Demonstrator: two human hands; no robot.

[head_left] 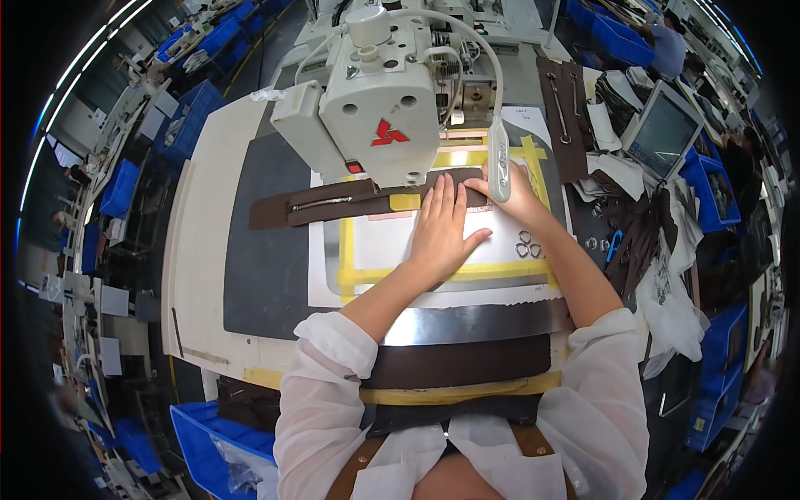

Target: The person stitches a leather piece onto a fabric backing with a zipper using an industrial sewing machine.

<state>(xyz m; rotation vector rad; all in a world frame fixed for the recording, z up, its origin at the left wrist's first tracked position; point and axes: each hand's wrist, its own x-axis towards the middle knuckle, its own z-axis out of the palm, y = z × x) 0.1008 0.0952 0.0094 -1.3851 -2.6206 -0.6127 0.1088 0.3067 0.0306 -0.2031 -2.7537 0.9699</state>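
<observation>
A flat, dark brown strip of leather-like material (358,211) with a silver metal zipper (321,202) lies across a white sheet (387,250) edged with yellow tape, beneath the white, boxy sewing-machine head (379,125). The left hand (442,225) is unclenched, fingers stretched out flat upon the strip's right part. The right hand (517,196) is at the strip's right end, partly hidden behind a rounded white rod-like fixture (499,162); whether it pinches the material cannot be told. Small silver metal rings (525,247) sit near the right forearm. All this rests on a pale wooden counter (196,258).
</observation>
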